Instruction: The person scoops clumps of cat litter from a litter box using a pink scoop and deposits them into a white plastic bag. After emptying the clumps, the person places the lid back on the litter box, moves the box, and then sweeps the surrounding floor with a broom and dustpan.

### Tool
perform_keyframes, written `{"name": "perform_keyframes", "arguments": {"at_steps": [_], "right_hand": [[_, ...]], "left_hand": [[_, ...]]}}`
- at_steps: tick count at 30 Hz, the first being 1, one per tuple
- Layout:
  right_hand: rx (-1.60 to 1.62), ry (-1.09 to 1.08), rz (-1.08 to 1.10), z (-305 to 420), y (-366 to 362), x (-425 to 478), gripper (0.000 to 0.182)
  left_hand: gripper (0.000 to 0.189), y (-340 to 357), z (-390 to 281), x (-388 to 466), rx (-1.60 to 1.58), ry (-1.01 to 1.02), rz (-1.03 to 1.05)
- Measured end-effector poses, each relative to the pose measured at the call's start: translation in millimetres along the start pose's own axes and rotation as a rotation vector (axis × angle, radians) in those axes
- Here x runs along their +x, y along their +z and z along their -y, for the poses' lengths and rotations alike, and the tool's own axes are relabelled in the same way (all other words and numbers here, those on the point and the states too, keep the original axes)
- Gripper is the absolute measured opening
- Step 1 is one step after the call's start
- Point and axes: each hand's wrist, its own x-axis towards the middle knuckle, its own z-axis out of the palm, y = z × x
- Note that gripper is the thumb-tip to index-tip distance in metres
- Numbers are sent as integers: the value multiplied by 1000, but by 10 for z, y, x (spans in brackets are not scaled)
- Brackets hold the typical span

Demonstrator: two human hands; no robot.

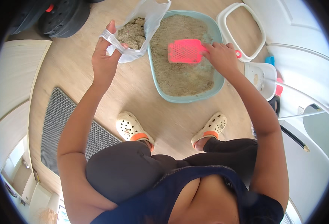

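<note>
My left hand [105, 57] grips the rim of a translucent plastic bag [156, 16], whose mouth hangs open. Clumped grey-brown litter [132, 33] shows inside it. In my right hand [222, 57] is the handle of a pink slotted litter scoop [185, 51]. The scoop's blade is over the light-blue litter tray [178, 99], and I cannot tell whether it touches the litter. Sandy litter [181, 81] covers most of the tray's bottom, with bluish bare patches towards the right. The bag is beside the tray's left wall.
A white rim frame [261, 30] lies right of the tray, above a white bin [268, 75]. A grey honeycomb mat [59, 126] is on the wooden floor at left. Black containers [65, 19] stand at the upper left. My feet wear cream clogs [129, 126].
</note>
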Motion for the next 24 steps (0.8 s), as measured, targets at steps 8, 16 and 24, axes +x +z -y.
{"name": "perform_keyframes", "arguments": {"at_steps": [8, 16, 24], "right_hand": [[61, -21, -37, 216, 337, 359, 25], [215, -153, 61, -107, 458, 468, 33], [351, 58, 653, -182, -192, -562, 38]], "left_hand": [[54, -124, 97, -54, 86, 61, 34], [54, -80, 77, -14, 104, 54, 49], [19, -413, 7, -71, 396, 265, 22]]}}
